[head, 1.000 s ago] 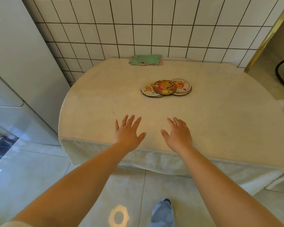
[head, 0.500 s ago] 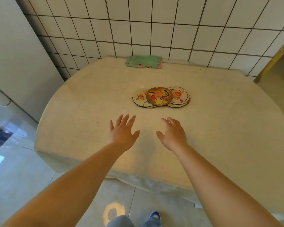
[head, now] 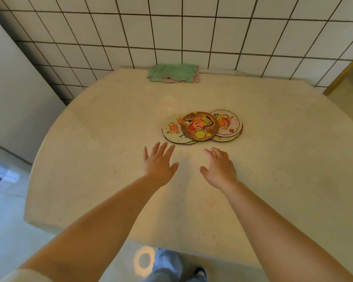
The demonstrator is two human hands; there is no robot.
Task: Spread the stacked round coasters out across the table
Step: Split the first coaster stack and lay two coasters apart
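left hand (head: 159, 165) grip spread, empty | right hand (head: 220, 169) grip spread, empty | near coasters (head: 200, 126)

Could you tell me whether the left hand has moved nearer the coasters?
Yes. The left hand has advanced toward the coasters; its fingertips now almost reach their near edge.
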